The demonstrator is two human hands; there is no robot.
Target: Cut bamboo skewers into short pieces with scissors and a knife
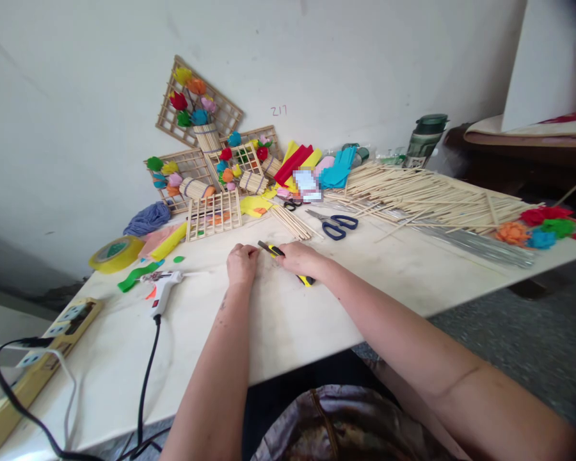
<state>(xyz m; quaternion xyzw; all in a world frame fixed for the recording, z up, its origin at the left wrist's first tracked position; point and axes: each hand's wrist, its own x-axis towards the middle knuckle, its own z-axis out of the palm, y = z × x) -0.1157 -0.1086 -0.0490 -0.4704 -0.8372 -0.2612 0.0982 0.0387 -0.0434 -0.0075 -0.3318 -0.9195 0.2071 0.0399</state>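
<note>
Two bare hands are seen over one white table [365,301], and one utility knife [275,251] with a yellow and black handle is gripped in the right hand [300,258], its blade being pointed toward the left hand [242,262]. The knife is passed beneath the right palm, so that its blade is shown at the fingertips and its handle's end below the hand. The fingers of the left hand are curled in, near the blade's tip; whether anything is pinched there cannot be told. Two pairs of scissors can be counted beyond the hands: one blue-handled pair [336,225] and one smaller black-handled pair [292,205]. One white glue gun [164,288], one roll of yellow tape [116,254] and one power strip [70,336] are placed to the left. Four paper clusters, orange [512,234], red [544,214], blue [541,239] and green [559,227], are gathered at the right end, beside a pile of wooden sticks [427,195] too tangled to be counted. Against the wall, colored paper flowers are held in stick-built pots, the highest pot [206,137] being fixed to a tilted lattice panel [226,110]. One dark-lidded bottle [426,139] is stood behind the sticks; its contents cannot be made out.
</note>
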